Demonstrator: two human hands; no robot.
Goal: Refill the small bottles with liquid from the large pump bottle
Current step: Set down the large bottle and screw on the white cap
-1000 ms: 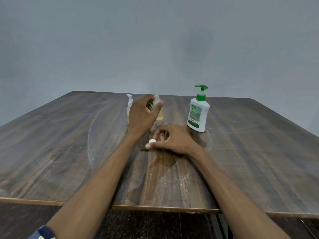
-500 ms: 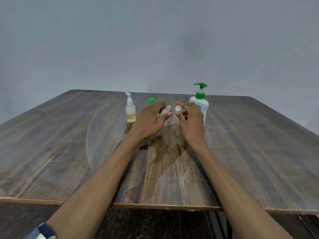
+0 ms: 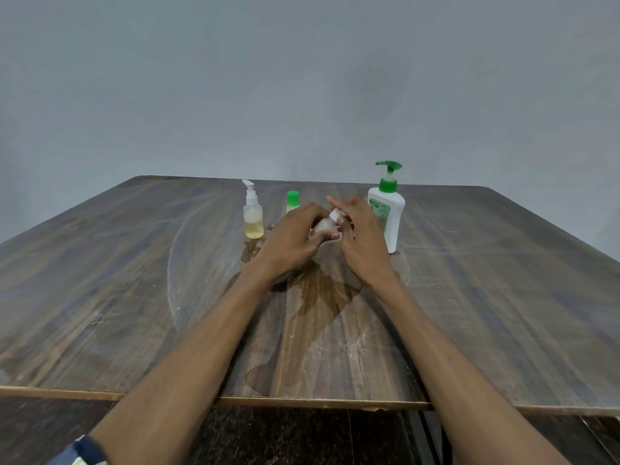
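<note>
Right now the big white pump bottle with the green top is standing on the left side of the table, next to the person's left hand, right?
Not quite. The head view shows the big white pump bottle standing on the right side of the table, next to the person's right hand. It does have a green top.

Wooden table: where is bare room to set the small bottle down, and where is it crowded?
The wooden table is bare left of the clear pump bottle of yellow liquid and right of the large white bottle with green pump. Crowded: between these, the green-capped bottle, left hand holding the small white bottle, right hand. A wet patch lies before them.
</note>
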